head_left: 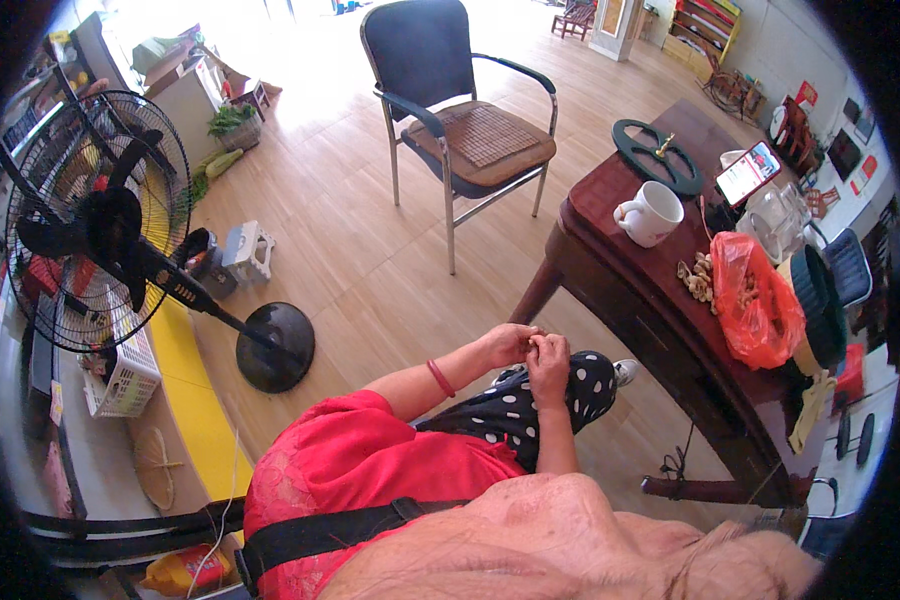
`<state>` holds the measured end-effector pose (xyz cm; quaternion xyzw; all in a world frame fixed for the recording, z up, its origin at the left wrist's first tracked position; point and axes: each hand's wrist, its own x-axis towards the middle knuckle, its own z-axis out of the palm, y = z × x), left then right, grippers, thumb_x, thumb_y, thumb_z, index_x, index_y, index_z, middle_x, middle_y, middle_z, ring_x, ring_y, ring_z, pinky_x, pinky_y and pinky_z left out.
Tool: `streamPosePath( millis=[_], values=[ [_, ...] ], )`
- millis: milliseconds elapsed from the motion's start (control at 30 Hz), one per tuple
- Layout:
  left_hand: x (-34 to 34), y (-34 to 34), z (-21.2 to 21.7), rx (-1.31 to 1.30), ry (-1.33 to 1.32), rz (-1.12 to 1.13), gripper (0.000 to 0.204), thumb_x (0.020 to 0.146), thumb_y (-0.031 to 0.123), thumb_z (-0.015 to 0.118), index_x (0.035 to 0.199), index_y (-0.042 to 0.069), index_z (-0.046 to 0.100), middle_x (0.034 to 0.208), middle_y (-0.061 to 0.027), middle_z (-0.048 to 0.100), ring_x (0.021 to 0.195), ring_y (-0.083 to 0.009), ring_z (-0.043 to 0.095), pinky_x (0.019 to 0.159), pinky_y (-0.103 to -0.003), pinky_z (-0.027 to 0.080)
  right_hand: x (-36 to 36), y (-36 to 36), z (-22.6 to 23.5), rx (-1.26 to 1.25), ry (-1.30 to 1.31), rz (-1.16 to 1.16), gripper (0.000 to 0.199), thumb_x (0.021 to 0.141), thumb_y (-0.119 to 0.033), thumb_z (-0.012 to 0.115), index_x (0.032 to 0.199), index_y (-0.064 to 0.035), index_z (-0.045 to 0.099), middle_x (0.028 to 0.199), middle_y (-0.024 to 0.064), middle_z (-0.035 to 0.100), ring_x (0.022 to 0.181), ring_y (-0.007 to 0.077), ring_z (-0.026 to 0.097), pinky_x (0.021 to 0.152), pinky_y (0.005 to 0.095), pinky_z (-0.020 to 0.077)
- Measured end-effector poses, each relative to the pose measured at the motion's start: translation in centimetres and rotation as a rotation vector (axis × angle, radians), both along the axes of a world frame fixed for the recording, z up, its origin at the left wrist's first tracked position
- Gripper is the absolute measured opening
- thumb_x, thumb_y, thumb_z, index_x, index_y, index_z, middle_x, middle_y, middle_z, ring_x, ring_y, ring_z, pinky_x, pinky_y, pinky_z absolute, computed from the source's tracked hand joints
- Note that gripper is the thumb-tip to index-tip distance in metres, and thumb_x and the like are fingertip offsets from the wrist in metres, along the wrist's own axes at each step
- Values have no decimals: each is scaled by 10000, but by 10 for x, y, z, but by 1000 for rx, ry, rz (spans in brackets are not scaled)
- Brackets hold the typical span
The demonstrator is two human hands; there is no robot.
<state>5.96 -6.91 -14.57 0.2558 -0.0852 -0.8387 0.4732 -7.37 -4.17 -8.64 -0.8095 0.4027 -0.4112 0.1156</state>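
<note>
My left hand (pixel 510 345), with a red bracelet on its wrist, meets my right hand (pixel 549 364) above my knee in dark polka-dot trousers (pixel 592 385). The fingertips of both hands are pinched together and touch. Whatever lies between them is too small to make out. To the right, on the dark red wooden table (pixel 610 195), a small heap of tan pieces (pixel 697 278), which look like unshelled peanuts, lies beside a red plastic bag (pixel 760 325). More such pieces show in the bag's opening. A white mug (pixel 650 214) stands upright near them.
Also on the table are a green ring-shaped stand (pixel 656 157), a lit phone (pixel 748 174) and clear glassware (pixel 773 215). A chair with armrests (pixel 470 130) stands ahead. At left are a black standing fan (pixel 105 225), a grey stool (pixel 248 253) and a white basket (pixel 128 378).
</note>
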Motion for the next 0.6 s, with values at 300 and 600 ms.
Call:
streamPosePath(
  millis=[300, 600],
  values=[
    [3, 7, 29, -167, -24, -92, 209, 880, 57, 457, 1049, -35, 539, 955, -86, 602, 837, -175, 600, 770, -281, 491, -8, -6, -3, 307, -351, -64, 117, 797, -46, 568, 904, -6, 593, 836, 86, 593, 797, 194, 577, 745, 287, 461],
    [14, -4, 7, -28, 148, -41, 234, 922, 143, 420, 1053, -19, 527, 999, -159, 603, 866, -244, 597, 802, -333, 492, -22, -12, -11, 866, -1247, 122, 116, 854, -120, 494, 923, -50, 556, 872, 18, 584, 771, 111, 552, 686, 229, 442]
  ],
)
